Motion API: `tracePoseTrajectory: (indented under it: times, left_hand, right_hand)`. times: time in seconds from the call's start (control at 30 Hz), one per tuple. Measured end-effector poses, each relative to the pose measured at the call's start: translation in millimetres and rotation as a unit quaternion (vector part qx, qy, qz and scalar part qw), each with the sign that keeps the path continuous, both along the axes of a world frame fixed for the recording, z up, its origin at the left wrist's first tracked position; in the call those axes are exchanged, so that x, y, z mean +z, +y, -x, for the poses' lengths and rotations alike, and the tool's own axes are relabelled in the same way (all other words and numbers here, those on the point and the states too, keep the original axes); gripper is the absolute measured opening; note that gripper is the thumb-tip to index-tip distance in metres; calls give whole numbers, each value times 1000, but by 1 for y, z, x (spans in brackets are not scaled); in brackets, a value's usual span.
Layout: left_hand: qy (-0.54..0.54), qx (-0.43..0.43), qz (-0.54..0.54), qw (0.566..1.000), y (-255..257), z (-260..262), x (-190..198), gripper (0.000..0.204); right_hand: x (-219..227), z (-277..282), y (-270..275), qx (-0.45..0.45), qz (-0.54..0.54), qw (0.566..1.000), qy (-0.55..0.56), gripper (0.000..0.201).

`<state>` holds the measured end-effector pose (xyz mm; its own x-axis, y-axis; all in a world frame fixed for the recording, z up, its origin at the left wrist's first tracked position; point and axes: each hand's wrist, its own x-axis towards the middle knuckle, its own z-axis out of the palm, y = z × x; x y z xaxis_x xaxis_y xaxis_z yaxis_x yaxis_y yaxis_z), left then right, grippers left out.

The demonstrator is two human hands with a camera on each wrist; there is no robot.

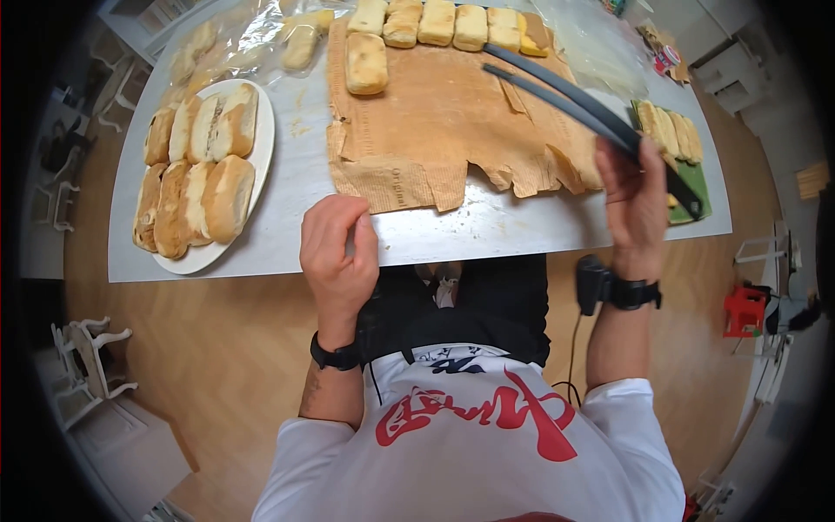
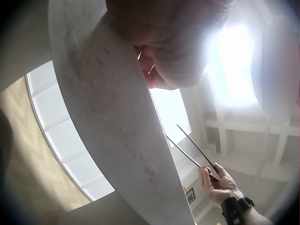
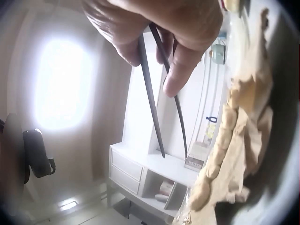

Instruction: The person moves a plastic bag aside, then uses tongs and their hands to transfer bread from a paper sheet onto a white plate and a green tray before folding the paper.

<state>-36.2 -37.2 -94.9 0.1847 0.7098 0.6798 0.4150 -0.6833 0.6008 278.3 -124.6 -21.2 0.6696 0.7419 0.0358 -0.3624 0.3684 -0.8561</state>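
Head: tongs (image 1: 596, 106) diagonal (tips (image 1: 492, 49) upper-left)

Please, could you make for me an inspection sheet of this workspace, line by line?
Surface: white table, specks near its front edge.
Job's things: black tongs; bread rolls on brown paper, front edge torn; more rolls on white plate and green tray or mat.
Clutter: clear plastic at far left; red-and-white container at far right.
Hands: right hand holds the tongs, tips apart; left hand curled at the front edge, nothing seen in it.
Cables: thin cable below the right wrist device.
Surroundings: wood-look floor, red stool at right.
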Motion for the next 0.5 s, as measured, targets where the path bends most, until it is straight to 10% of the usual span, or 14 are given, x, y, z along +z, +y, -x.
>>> tracePoseTrajectory:
  times: [0.5]
  left_hand:
    - [-7, -9, 7, 1000, -1, 4, 3, 14]
  right_hand:
    - [-34, 93, 64, 60, 40, 989, 127, 38]
